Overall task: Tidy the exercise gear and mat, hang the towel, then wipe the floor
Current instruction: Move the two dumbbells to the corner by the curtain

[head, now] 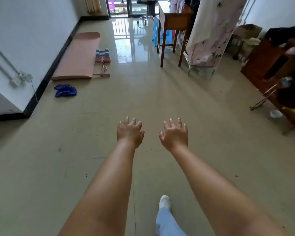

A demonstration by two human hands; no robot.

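Reaching empty left hand (pixel 130 132), right hand (pixel 174 134), mat (pixel 77 57) ahead

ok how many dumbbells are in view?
2: one grey dumbbell and one pink dumbbell, side by side on the floor right of the mat. Others may be hidden.

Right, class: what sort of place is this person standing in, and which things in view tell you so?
Most likely a room in a home, used partly for exercise. A pink exercise mat lies along the wall with dumbbells beside it, a wooden desk stands further back, and a glass balcony door closes the far end.
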